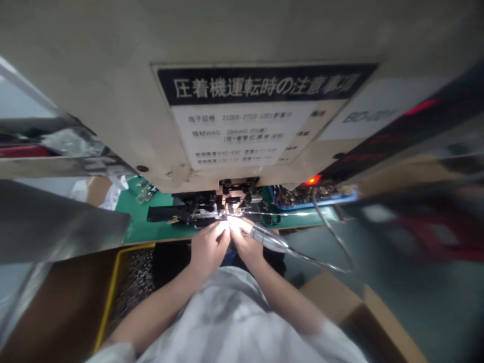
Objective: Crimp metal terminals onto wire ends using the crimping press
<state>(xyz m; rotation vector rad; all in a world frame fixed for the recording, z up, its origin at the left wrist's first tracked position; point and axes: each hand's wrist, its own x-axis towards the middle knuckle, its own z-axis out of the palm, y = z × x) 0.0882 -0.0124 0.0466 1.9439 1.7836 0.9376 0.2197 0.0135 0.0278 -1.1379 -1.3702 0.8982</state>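
My left hand point(208, 247) and my right hand point(247, 243) are held close together at the mouth of a beige crimping machine point(242, 101). Both have their fingers pinched together at a brightly lit spot under the black tooling point(234, 194). What the fingertips hold is washed out by the glare; a thin wire point(287, 214) runs off to the right from that spot. A grey tube-like lamp or cable point(270, 240) crosses just over my right hand. A strip of metal terminals point(202, 215) feeds in from the left.
The machine stands on a green mat point(151, 229). A blue tray point(313, 199) of small parts sits behind on the right, beside a red lamp point(312, 179). A yellow bin point(128, 282) of metal scraps is at lower left, a cardboard box point(359, 312) at lower right.
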